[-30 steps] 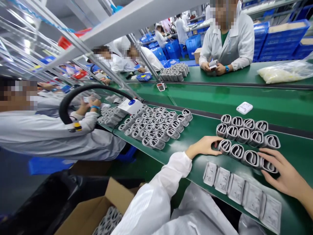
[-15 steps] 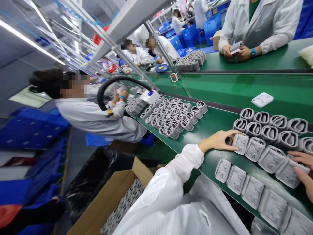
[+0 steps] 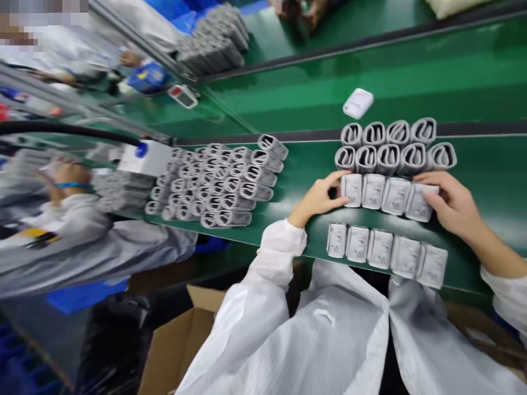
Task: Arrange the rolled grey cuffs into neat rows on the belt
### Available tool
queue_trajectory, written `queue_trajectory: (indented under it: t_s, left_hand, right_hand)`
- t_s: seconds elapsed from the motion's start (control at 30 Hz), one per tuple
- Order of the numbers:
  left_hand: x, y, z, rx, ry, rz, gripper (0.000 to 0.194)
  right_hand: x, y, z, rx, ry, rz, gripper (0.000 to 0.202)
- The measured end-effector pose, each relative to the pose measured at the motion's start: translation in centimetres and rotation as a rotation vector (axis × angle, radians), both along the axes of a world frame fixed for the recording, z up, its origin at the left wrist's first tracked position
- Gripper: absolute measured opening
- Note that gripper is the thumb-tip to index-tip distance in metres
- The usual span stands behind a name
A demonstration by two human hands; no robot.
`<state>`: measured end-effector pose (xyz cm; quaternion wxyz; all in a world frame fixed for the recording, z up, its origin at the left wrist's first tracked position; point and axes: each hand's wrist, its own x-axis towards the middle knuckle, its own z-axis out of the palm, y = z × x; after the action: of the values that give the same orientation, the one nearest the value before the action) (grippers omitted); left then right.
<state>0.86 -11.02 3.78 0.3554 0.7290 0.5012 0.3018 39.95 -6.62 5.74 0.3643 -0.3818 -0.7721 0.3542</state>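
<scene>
A short row of rolled grey cuffs (image 3: 374, 191) with printed faces lies on the green bench between my two hands. At its left end, the thumb and fingers of my left hand (image 3: 319, 196) curve around the outermost roll. My right hand (image 3: 456, 202) grips the right end, fingers over the top edge and thumb on the printed face. Right behind stand two rows of similar rolls (image 3: 387, 159), their coiled ends showing. Another row of printed rolls (image 3: 379, 248) lies nearer me, along the bench's front edge.
A large block of rolled cuffs (image 3: 218, 184) stands to the left, beside a white box-shaped head on a black hose (image 3: 146, 157). A white device (image 3: 358, 103) lies on the green strip behind. Below the bench is an open cardboard box (image 3: 173, 343). Co-workers sit left and opposite.
My view has swung right and down, bringing both hands and the whole row into sight. Both hands stay at the ends of the same row.
</scene>
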Motion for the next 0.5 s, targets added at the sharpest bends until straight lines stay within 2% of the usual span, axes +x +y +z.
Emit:
queue_trajectory:
  t_s: [0.2,0.37,0.5]
  left_hand:
    - [-0.43,-0.11,0.11,0.023,0.039,0.014,0.108]
    - [-0.66,-0.04,-0.26,0.034,0.003,0.009,0.119]
    - [-0.79,0.04,-0.58,0.019,-0.016,0.015,0.119]
  right_hand:
    - [-0.27,-0.19,-0.07,0.006,0.027,-0.018,0.027]
    - [-0.54,-0.15,0.04,0.028,-0.018,-0.028,0.031]
    - [-0.51,-0.04,-0.13,0.046,-0.013,-0.022,0.03]
